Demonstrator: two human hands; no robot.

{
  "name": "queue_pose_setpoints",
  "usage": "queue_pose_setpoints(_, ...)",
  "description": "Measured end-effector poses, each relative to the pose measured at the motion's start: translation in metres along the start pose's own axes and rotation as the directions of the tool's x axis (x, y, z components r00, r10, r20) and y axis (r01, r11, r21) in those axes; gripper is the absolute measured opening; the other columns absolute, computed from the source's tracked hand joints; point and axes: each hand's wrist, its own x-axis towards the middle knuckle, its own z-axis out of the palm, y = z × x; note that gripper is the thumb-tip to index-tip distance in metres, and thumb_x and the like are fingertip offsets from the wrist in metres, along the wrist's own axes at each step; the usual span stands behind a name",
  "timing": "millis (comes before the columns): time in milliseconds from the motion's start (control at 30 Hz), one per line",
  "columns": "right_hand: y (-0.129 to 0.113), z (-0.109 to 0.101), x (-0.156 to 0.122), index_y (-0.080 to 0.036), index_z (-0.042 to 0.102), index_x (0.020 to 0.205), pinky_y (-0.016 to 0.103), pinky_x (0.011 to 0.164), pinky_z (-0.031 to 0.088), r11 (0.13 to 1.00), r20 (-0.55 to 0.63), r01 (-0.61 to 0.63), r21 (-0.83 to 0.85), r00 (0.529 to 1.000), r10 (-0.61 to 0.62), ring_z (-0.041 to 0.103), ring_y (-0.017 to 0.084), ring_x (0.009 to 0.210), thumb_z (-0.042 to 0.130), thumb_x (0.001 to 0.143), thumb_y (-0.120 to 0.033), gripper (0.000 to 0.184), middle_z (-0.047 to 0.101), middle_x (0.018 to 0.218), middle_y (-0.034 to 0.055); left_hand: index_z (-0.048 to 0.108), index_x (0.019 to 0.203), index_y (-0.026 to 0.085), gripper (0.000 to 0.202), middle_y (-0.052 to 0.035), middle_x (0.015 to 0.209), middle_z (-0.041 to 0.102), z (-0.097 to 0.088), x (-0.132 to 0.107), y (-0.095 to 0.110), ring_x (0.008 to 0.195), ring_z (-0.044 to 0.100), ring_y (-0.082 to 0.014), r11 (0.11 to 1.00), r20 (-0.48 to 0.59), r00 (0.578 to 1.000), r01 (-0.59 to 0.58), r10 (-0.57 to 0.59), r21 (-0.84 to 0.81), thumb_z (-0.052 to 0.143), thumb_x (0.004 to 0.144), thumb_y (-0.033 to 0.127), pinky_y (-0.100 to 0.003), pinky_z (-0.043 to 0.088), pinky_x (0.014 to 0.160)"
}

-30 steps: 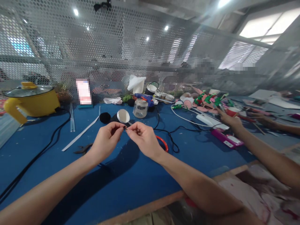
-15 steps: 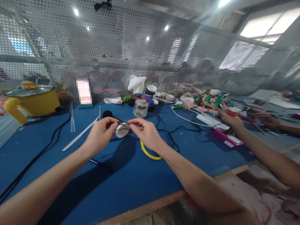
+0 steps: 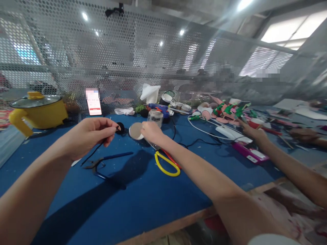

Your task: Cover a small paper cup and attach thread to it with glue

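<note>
My left hand (image 3: 92, 134) is closed in a pinch on a thin black cord (image 3: 95, 149), whose loose end hangs below the fingers. My right hand (image 3: 152, 132) is closed at the right edge of a round pale disc (image 3: 136, 131), its fingertips partly hidden behind the knuckles. Just beyond my left fingertips is a round black piece (image 3: 120, 128). Pliers with blue handles (image 3: 112, 156) lie spread on the blue table below my hands. Scissors with yellow and red handles (image 3: 167, 174) are under my right forearm, which hides part of them.
A clear jar (image 3: 155, 117) and a blue glue gun (image 3: 161, 109) stand behind my right hand. At left is a yellow electric pot (image 3: 42, 112); a lit phone (image 3: 93, 103) leans near the mesh. A co-worker's hand (image 3: 252, 134) is at right, by a purple box (image 3: 249, 153).
My hands have moved apart. The left came nearer with the cord; the right shifted slightly with the disc, which left the left fingers. The pliers and scissors show more fully.
</note>
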Motion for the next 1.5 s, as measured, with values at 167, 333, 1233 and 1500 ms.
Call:
queue_pose_setpoints(167, 0.006, -0.010, 0.038, -0.003, 0.063, 0.087, 0.026, 0.065, 0.043, 0.991, 0.044, -0.131, 0.022, 0.991, 0.130, 0.062, 0.024, 0.081, 0.044, 0.075, -0.015, 0.026, 0.065, 0.085, 0.0204, 0.061, 0.062, 0.014, 0.013, -0.0001, 0.046, 0.050, -0.002, 0.003, -0.002, 0.041, 0.041, -0.0078, 1.000, -0.025, 0.999, -0.021, 0.021, 0.004, 0.061, 0.060, 0.026, -0.018, 0.031, 0.038)
queue_pose_setpoints(333, -0.002, 0.001, 0.055, -0.004, 0.066, 0.072, 0.022, 0.057, 0.044, 0.982, 0.124, -0.182, 0.048, 0.977, 0.175, 0.063, 0.018, 0.063, 0.045, 0.076, -0.017, 0.025, 0.067, 0.068, 0.0161, 0.060, 0.063, 0.014, 0.013, 0.0006, 0.045, 0.050, 0.005, 0.005, -0.008, 0.041, 0.041, -0.0076, 0.999, -0.005, 0.999, 0.035, -0.035, 0.005, 0.061, 0.060, 0.026, -0.019, 0.031, 0.040)
queue_pose_setpoints(1233, 0.039, -0.006, -0.089, -0.011, 0.048, 0.109, 0.024, 0.057, 0.043, 0.940, 0.224, -0.261, 0.218, 0.951, 0.212, 0.058, 0.016, 0.070, 0.053, 0.071, -0.022, 0.040, 0.058, 0.085, 0.0104, 0.058, 0.063, 0.011, 0.016, 0.0017, 0.051, 0.052, 0.043, 0.010, -0.030, 0.049, 0.045, -0.0070, 0.929, -0.080, 0.974, 0.175, -0.212, -0.325, 0.064, 0.059, 0.025, -0.021, 0.036, 0.050)
queue_pose_setpoints(1500, 0.021, -0.019, -0.108, -0.017, 0.048, 0.108, 0.016, 0.032, 0.034, 0.097, 0.374, -0.367, 0.925, 0.925, -0.063, 0.043, 0.005, 0.035, 0.053, 0.075, -0.031, 0.036, 0.051, 0.053, -0.0048, 0.057, 0.062, 0.011, 0.016, 0.0020, 0.050, 0.052, 0.049, 0.015, -0.037, 0.049, 0.046, -0.0066, 0.887, -0.224, 0.957, 0.065, -0.186, -0.458, 0.065, 0.059, 0.025, -0.019, 0.036, 0.047)
